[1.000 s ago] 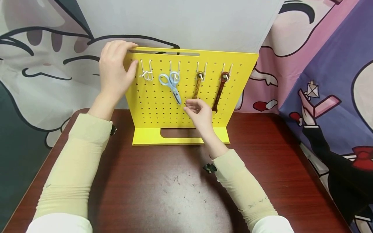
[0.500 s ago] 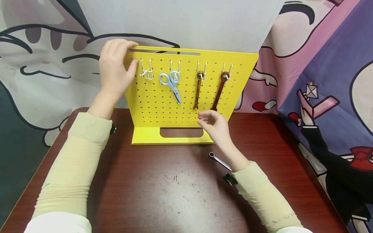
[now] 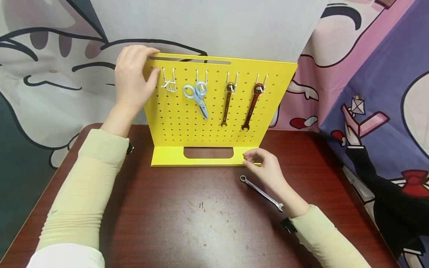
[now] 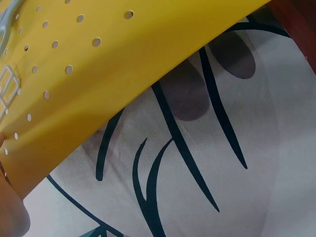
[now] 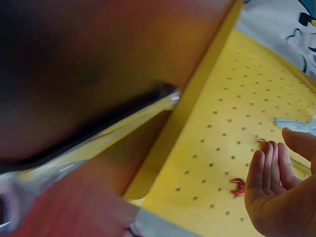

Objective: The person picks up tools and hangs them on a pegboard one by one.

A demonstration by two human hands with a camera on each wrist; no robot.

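My left hand (image 3: 134, 74) grips the upper left corner of a yellow pegboard (image 3: 207, 130), fingers over the top edge and thumb on the front. Light blue scissors (image 3: 197, 96) hang from one white hook by a handle loop. Two combination wrenches hang to their right: a gold-brown wrench (image 3: 227, 106) and a longer dark red wrench (image 3: 251, 109). On the table lies a silver combination wrench (image 3: 263, 193), slanting, ring end toward the board. Just above and right of it, my right hand (image 3: 266, 167) is held with loosely bent fingers and nothing between them, overlapping the board's base.
The leftmost white hook (image 3: 169, 80) carries no tool. A slotted yellow foot (image 3: 167, 156) supports the board on the dark red-brown table (image 3: 174, 216). Cartoon-printed cloth (image 3: 77, 74) hangs behind the table and along its right side.
My right hand has moved away from the hanging gold-brown wrench, down and to the right. The silver wrench, formerly hidden by that arm, now shows whole. My left hand stays on the corner.
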